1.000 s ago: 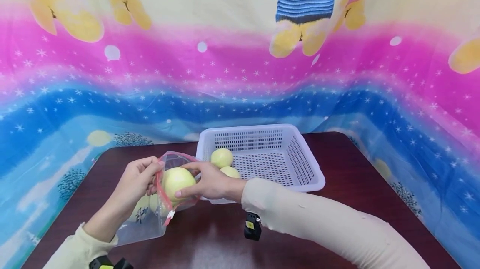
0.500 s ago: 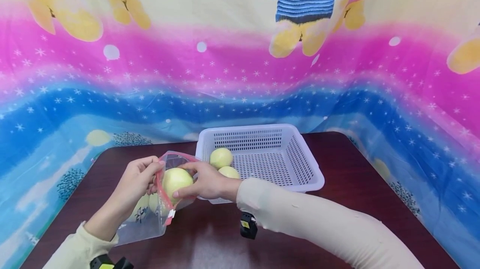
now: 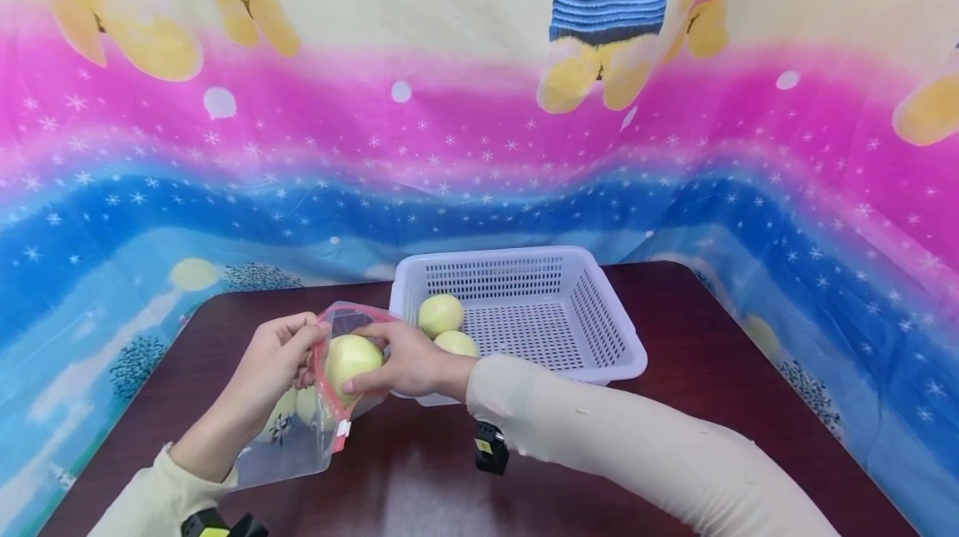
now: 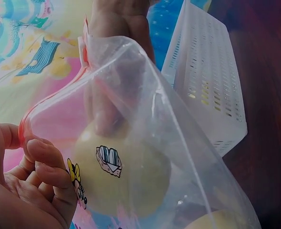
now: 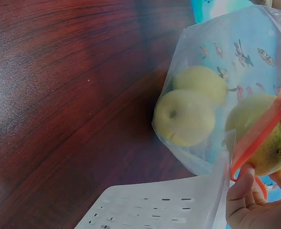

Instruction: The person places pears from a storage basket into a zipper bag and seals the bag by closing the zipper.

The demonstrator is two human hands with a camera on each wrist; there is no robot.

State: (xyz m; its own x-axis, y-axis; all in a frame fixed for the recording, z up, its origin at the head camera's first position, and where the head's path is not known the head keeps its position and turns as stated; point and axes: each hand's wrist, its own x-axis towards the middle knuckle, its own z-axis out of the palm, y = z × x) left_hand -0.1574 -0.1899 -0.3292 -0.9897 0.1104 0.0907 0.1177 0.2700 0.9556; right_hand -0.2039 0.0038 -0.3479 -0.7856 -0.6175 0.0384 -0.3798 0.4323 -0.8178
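My left hand (image 3: 273, 354) pinches the red rim of a clear zip bag (image 3: 288, 464), holding its mouth apart. A round, pale yellow pear (image 3: 352, 362) is gripped by my right hand (image 3: 419, 362) at that mouth, partly inside. From the right wrist, the red zip edge (image 5: 262, 136) crosses in front of this pear, and its rough brown end shows. Two more pears, one in front (image 5: 184, 117) and one behind (image 5: 200, 80), lie at the bottom of the bag. Printed cartoon figures (image 4: 108, 161) mark the plastic in the left wrist view.
A pale lavender perforated basket (image 3: 635, 345) stands just right of the bag. Two pears, a back one (image 3: 440, 315) and a front one (image 3: 455, 343), sit at its left side. Dark wooden table (image 3: 442, 470) lies beneath; a printed curtain (image 3: 479, 137) hangs behind.
My right hand and its pear have shifted slightly left, a little further into the bag mouth. The left hand stays in almost the same place on the rim.
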